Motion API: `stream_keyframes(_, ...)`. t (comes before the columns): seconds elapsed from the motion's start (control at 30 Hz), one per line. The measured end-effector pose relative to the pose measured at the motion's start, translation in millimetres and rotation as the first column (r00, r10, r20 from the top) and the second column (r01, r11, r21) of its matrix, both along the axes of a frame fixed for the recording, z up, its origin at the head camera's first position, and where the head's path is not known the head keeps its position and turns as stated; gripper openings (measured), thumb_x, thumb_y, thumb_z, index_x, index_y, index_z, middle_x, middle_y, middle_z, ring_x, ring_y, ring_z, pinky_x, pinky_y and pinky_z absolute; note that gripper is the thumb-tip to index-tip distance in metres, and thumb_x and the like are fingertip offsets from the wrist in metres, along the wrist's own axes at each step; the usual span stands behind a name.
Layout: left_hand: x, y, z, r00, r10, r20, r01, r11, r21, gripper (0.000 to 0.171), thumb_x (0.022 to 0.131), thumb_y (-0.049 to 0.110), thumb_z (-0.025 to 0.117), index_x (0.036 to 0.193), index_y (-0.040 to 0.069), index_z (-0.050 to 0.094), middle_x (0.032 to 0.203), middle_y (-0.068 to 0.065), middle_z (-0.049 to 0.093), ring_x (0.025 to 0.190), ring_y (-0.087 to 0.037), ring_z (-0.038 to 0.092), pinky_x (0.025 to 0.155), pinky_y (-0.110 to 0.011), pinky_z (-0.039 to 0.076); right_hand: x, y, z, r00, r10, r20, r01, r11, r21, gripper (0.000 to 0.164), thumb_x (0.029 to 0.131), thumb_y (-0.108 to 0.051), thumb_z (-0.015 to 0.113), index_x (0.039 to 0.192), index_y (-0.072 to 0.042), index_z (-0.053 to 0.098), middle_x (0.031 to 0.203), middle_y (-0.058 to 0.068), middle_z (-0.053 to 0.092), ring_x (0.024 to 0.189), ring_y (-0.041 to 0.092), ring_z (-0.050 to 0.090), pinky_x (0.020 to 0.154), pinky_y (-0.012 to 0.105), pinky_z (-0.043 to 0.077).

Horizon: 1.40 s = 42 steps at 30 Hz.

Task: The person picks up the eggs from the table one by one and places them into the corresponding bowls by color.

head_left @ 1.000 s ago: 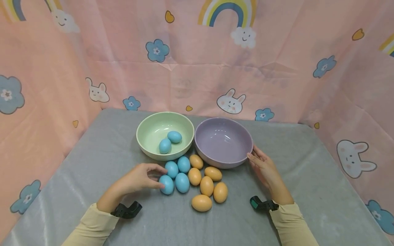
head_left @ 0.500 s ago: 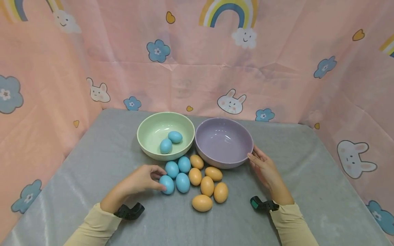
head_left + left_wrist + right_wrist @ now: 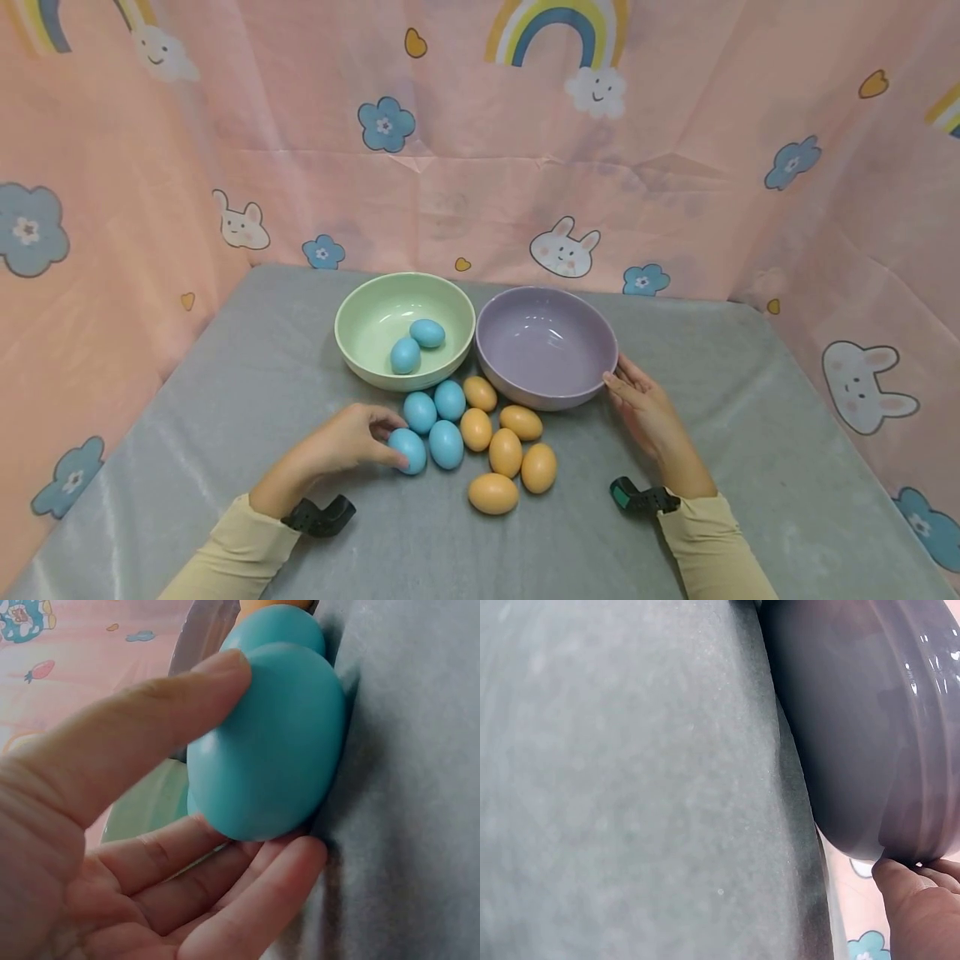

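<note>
My left hand (image 3: 345, 437) has its thumb and fingers around the nearest-left blue egg (image 3: 408, 452). The left wrist view shows the thumb on one side of this egg (image 3: 274, 750) and fingers on the other, with the egg low over the grey cloth. Several more blue eggs (image 3: 446, 445) cluster beside it, next to several orange eggs (image 3: 506, 453). Two blue eggs (image 3: 405, 356) lie inside the green bowl (image 3: 360, 321). Against the right outer side of the purple bowl (image 3: 517, 350) rests my right hand (image 3: 648, 412), fingers fairly straight, thumb at the rim.
Both bowls stand side by side toward the back of the grey cloth-covered table (image 3: 712, 358). A pink patterned curtain (image 3: 480, 192) hangs behind and along both sides. Each wrist wears a black camera mount (image 3: 321, 517).
My left hand has shifted slightly right, its thumb and fingers closing further around the blue egg. The right hand stays at the purple bowl.
</note>
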<state>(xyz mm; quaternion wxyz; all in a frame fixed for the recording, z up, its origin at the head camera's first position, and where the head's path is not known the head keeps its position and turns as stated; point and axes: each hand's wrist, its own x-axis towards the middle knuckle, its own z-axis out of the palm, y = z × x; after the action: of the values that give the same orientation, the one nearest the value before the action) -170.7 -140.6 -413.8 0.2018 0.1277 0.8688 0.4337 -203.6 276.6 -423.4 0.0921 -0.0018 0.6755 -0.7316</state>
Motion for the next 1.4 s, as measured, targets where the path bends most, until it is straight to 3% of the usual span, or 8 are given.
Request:
stream_keyframes(0.17, -1.4, -3.4, -1.1, 1.000, -0.028, 0.011, 0.027, 0.999, 0.036, 0.043, 0.073, 0.021, 0.089, 0.108, 0.003, 0.070, 0.106, -0.008, 0.072, 0.101, -0.021, 0.066, 0.082, -0.032, 0.056, 0.2, -1.2, 0.1, 1.000, -0.011, 0.006, 0.011, 1.000, 0.000, 0.071, 0.104, -0.013, 0.050, 0.158, -0.001, 0.004, 0.168, 0.010, -0.001, 0.156, 0.023, 0.002, 0.125, 0.039, 0.011)
stream_keyframes(0.3, -3.0, -7.9, 2.2, 0.999, -0.010, 0.038, 0.007, 0.997, 0.078, 0.044, 0.074, 0.021, 0.088, 0.110, 0.003, 0.069, 0.108, -0.010, 0.071, 0.102, -0.021, 0.067, 0.081, -0.031, 0.056, -0.3, -1.3, -0.6, 1.000, -0.017, 0.006, 0.017, 1.000, -0.010, 0.071, 0.104, -0.012, 0.050, 0.158, -0.001, 0.005, 0.168, 0.010, 0.000, 0.156, 0.023, 0.003, 0.125, 0.038, 0.012)
stream_keyframes(0.43, -6.3, -12.2, 13.0, 0.999, 0.009, 0.035, -0.013, 0.994, 0.107, 0.045, 0.074, 0.023, 0.088, 0.112, 0.004, 0.069, 0.110, -0.010, 0.071, 0.103, -0.021, 0.068, 0.082, -0.030, 0.056, -0.6, -0.4, -1.6, 1.000, -0.015, -0.002, 0.015, 1.000, -0.014, 0.071, 0.104, -0.012, 0.049, 0.158, 0.000, 0.005, 0.168, 0.011, -0.001, 0.156, 0.024, 0.002, 0.125, 0.038, 0.012)
stream_keyframes(0.67, -15.3, -15.5, 39.4, 1.000, -0.006, -0.006, 0.007, 0.987, 0.163, 0.047, 0.079, 0.023, 0.085, 0.117, 0.002, 0.067, 0.108, -0.010, 0.072, 0.101, -0.018, 0.067, 0.083, -0.029, 0.055, -1.5, 0.1, -1.3, 1.000, -0.009, -0.013, 0.009, 1.000, -0.011, 0.071, 0.104, -0.011, 0.049, 0.158, 0.000, 0.005, 0.168, 0.011, -0.001, 0.156, 0.023, 0.003, 0.124, 0.037, 0.013)
stream_keyframes(0.8, -22.0, -14.6, 52.8, 0.999, 0.005, -0.034, 0.001, 0.985, 0.172, 0.049, 0.079, 0.024, 0.085, 0.120, 0.003, 0.067, 0.109, -0.010, 0.072, 0.102, -0.018, 0.068, 0.084, -0.029, 0.054, -1.5, 0.0, -0.8, 1.000, -0.008, -0.005, 0.008, 1.000, 0.000, 0.071, 0.104, -0.012, 0.050, 0.158, -0.001, 0.005, 0.168, 0.010, 0.000, 0.156, 0.023, 0.003, 0.124, 0.037, 0.013)
stream_keyframes(1.03, -38.1, -6.7, 67.8, 0.995, 0.082, -0.061, -0.071, 0.982, 0.174, 0.055, 0.079, 0.025, 0.084, 0.126, 0.004, 0.065, 0.120, -0.014, 0.069, 0.108, -0.021, 0.067, 0.086, -0.027, 0.053, -1.0, -0.3, -0.6, 1.000, -0.014, 0.000, 0.014, 1.000, -0.005, 0.071, 0.104, -0.012, 0.050, 0.158, -0.001, 0.004, 0.168, 0.009, -0.001, 0.156, 0.022, 0.003, 0.124, 0.036, 0.013)
stream_keyframes(1.17, -49.5, -4.4, 72.0, 0.991, 0.122, -0.047, -0.112, 0.977, 0.180, 0.054, 0.080, 0.026, 0.083, 0.128, 0.007, 0.064, 0.127, -0.014, 0.066, 0.114, -0.024, 0.064, 0.089, -0.028, 0.054, -0.4, -0.7, -0.8, 1.000, -0.015, 0.001, 0.015, 1.000, 0.011, 0.072, 0.104, -0.014, 0.050, 0.158, -0.001, 0.004, 0.168, 0.010, 0.000, 0.156, 0.023, 0.003, 0.125, 0.036, 0.014)
stream_keyframes(1.4, -66.1, -3.2, 72.4, 0.989, 0.147, -0.034, -0.137, 0.970, 0.202, 0.059, 0.082, 0.031, 0.082, 0.133, 0.010, 0.061, 0.138, -0.012, 0.060, 0.127, -0.029, 0.058, 0.107, -0.045, 0.047, 0.9, -0.8, -1.3, 1.000, -0.019, 0.008, 0.019, 1.000, 0.014, 0.072, 0.104, -0.013, 0.051, 0.158, -0.001, 0.004, 0.168, 0.009, 0.000, 0.156, 0.023, 0.003, 0.125, 0.036, 0.014)
